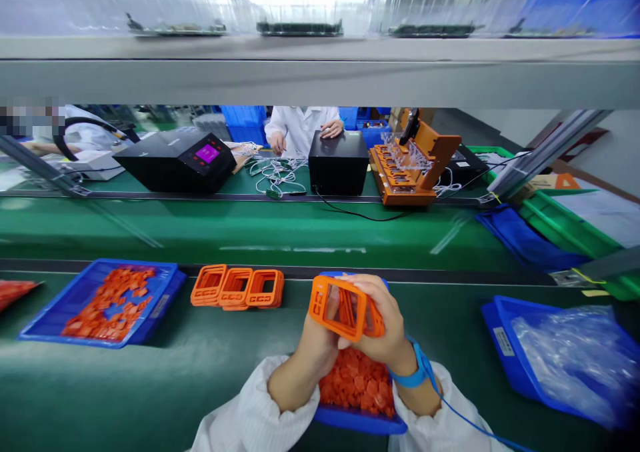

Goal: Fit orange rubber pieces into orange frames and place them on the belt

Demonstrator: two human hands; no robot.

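1. The green bench (225, 385) carries everything within reach. Its surface looks smooth, so a bumped item could slide.
2. On the right, a blue tray (505, 359) holds clear plastic bags. They look light and slippery; a snagged sleeve or cord might pull some out.
3. On the left, another blue tray (50, 322) holds flat orange pieces, well apart from the hands.
4. A third blue tray (360, 420) sits beneath the wrists, heaped with small orange pieces (357, 382). The white cuffs are close to its sides, so a low forearm could drag pieces over the rim.
5. Three stacks of orange frames (233, 301) stand side by side, left of the hands. They are unevenly squared; a knock could topple one into its neighbour.
6. The left hand (320, 342) is closed around the lower left of a held batch of frames, and the right hand (393, 315) grips its right side.
7. Those held orange frames (359, 325) are tilted above the third tray. The front one looks skewed from the rest; uneven or loosened pressure could let it slip among the pieces.
8. A blue wrist strap (413, 372) circles the right wrist, its thin cord (463, 419) trailing away. A wide reach could make it catch a tray edge.
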